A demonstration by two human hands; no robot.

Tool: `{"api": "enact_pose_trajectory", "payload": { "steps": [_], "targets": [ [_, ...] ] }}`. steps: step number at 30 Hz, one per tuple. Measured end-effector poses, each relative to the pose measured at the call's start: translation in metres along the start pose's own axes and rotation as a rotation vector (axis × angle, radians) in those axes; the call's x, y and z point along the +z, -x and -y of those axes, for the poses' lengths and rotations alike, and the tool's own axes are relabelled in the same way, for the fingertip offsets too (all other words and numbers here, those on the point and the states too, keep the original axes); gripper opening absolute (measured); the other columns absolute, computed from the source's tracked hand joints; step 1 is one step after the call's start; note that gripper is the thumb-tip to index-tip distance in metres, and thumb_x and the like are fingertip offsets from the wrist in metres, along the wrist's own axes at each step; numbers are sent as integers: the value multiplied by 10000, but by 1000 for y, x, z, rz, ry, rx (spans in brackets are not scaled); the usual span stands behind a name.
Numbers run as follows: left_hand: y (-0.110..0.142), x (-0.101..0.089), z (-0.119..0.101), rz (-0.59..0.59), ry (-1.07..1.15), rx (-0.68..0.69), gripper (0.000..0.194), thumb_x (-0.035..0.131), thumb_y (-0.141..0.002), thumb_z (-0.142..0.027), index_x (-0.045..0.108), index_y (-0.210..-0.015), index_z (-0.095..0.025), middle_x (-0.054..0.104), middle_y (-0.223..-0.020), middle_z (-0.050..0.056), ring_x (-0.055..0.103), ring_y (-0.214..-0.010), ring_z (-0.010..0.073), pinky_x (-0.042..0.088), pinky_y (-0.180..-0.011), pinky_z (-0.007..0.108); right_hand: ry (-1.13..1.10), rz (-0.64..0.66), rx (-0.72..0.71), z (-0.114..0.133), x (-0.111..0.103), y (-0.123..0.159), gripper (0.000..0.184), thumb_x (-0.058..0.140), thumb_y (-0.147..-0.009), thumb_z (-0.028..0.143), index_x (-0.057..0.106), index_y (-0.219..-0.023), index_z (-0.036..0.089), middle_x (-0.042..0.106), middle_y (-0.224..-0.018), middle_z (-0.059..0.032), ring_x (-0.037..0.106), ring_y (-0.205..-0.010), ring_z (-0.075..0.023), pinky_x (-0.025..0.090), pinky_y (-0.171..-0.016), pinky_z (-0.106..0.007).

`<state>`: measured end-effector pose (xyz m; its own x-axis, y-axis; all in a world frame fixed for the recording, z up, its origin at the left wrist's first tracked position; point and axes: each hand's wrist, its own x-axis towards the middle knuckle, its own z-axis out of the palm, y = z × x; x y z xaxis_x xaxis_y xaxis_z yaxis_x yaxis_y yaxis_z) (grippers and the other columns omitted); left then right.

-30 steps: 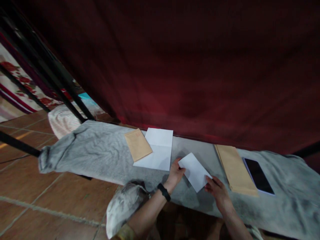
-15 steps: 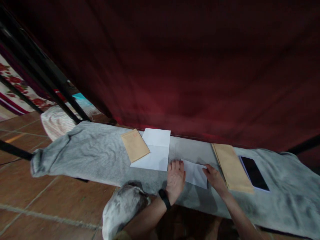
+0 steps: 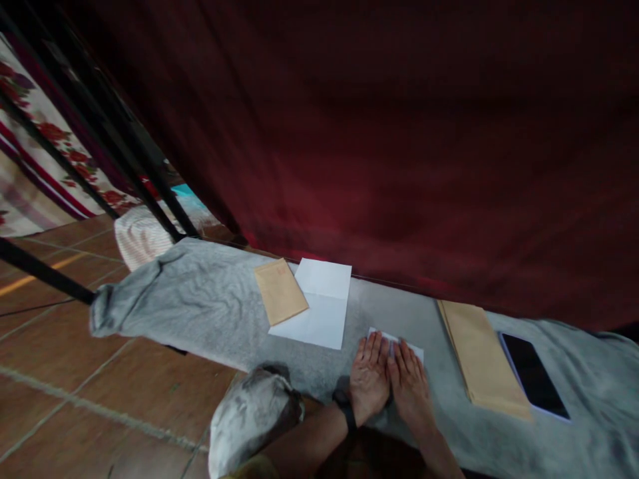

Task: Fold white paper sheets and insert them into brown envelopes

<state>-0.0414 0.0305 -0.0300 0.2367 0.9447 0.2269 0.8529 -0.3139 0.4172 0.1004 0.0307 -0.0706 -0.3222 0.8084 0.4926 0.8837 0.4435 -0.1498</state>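
Note:
My left hand point(image 3: 369, 379) and my right hand point(image 3: 410, 384) lie flat side by side, fingers stretched out, pressing on a folded white paper point(image 3: 410, 346). Only its far edge and corners show beyond my fingertips. A black band sits on my left wrist. The paper rests on a grey cloth point(image 3: 200, 303) covering a low surface. To the left lies a larger creased white sheet point(image 3: 319, 309) with a small brown envelope point(image 3: 280, 291) overlapping its left side.
A stack of long brown envelopes point(image 3: 479, 359) lies right of my hands, with a dark-screened phone point(image 3: 533, 376) beyond it. A dark red curtain point(image 3: 379, 146) hangs behind. Black metal bars point(image 3: 114, 159) stand at left over a tiled floor point(image 3: 74, 392).
The white paper was held tilted between both hands, then laid down. Both hands have come together and now press flat on top of it, covering most of it.

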Motion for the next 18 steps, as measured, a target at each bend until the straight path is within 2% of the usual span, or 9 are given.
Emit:
{"api": "enact_pose_trajectory", "payload": {
  "steps": [5, 8, 10, 12, 14, 15, 16, 18],
  "targets": [
    [7, -6, 1, 12, 27, -53, 593, 387, -978, -305, 309, -1523, -85, 272, -1605, 149, 212, -1497, 265, 247, -1222, 475, 94, 22, -56, -13, -12, 8, 451, 408, -926, 112, 580, -1326, 230, 418, -1545, -99, 252, -1477, -332, 331, -1127, -592],
    [8, -15, 2, 61, 57, -69, 601, 401, -972, -360, 363, -1498, -72, 311, -1587, 174, 255, -1484, 294, 237, -1218, 502, 84, 14, -58, -17, -15, 12, 439, 410, -921, 123, 605, -1292, 253, 421, -1544, -91, 269, -1468, -351, 332, -1111, -631],
    [2, -30, 9, 66, 108, -41, 553, 434, -956, -352, 454, -1449, -103, 419, -1536, 166, 321, -1458, 303, 218, -1217, 521, 53, -11, -35, -16, -15, 12, 466, 414, -929, 172, 555, -1360, 274, 445, -1527, -95, 318, -1447, -356, 342, -1099, -646],
    [-8, -54, 24, -3, 173, -34, 471, 479, -932, -320, 548, -1377, -182, 529, -1461, 123, 394, -1417, 297, 224, -1210, 524, 21, -42, 0, -14, -15, 10, 502, 405, -945, 235, 477, -1440, 280, 467, -1509, -107, 370, -1420, -358, 356, -1089, -646],
    [-17, -84, 48, -198, 166, -148, 428, 472, -936, -286, 564, -1352, -243, 550, -1443, 99, 417, -1398, 290, 257, -1189, 523, 3, -72, 42, -11, -14, 7, 522, 377, -967, 287, 419, -1486, 256, 468, -1504, -130, 398, -1402, -360, 367, -1082, -634],
    [-20, -99, 62, -280, 113, -247, 422, 464, -937, -263, 564, -1347, -242, 554, -1436, 108, 406, -1402, 298, 270, -1177, 525, -1, -83, 63, -11, -14, 6, 527, 361, -977, 306, 402, -1497, 239, 464, -1506, -140, 405, -1397, -360, 371, -1081, -624],
    [-21, -112, 77, -290, 19, -349, 433, 449, -938, -236, 548, -1358, -207, 541, -1442, 136, 382, -1413, 317, 276, -1164, 535, -3, -92, 82, -10, -14, 6, 531, 348, -985, 322, 391, -1504, 225, 460, -1507, -149, 411, -1394, -357, 374, -1081, -613],
    [-19, -133, 106, -190, -239, -560, 463, 382, -950, -188, 487, -1395, -115, 480, -1468, 210, 334, -1425, 365, 296, -1123, 575, -6, -106, 99, -10, -12, 5, 535, 334, -994, 346, 384, -1510, 213, 464, -1503, -154, 430, -1381, -349, 376, -1083, -594]
  ]
}}
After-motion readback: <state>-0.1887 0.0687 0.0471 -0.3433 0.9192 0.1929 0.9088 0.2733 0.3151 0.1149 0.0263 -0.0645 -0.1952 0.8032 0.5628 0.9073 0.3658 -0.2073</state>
